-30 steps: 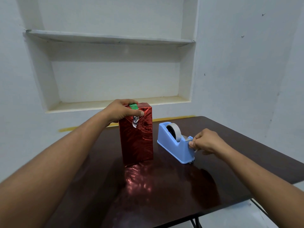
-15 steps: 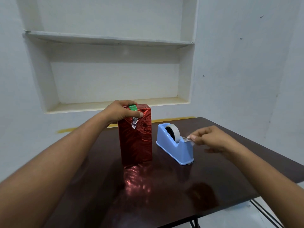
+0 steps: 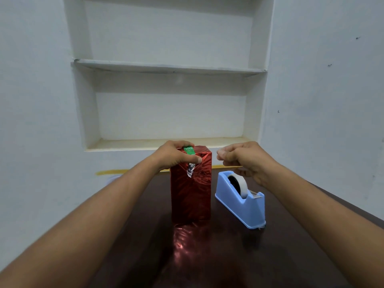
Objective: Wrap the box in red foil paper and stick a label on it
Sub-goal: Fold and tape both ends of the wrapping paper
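Observation:
A tall box (image 3: 190, 194) wrapped in red foil paper stands upright on the dark table (image 3: 218, 256). Green of the box shows at its top, and a small silver fold of foil sticks out near the upper front. My left hand (image 3: 174, 155) grips the top of the box, thumb pressing the foil on the front face. My right hand (image 3: 242, 157) is raised to the right of the box top, above the blue tape dispenser (image 3: 242, 201), thumb and forefinger pinched together on a short clear piece of tape (image 3: 220, 152).
The tape dispenser with a white roll stands just right of the box. Behind the table is a white wall with recessed shelves (image 3: 168, 67). A yellow strip (image 3: 112, 172) runs along the wall at table height.
My right hand pulled tape from the dispenser's cutter, then rose up and left toward the box top. The left hand stayed on the box. The view tilted up.

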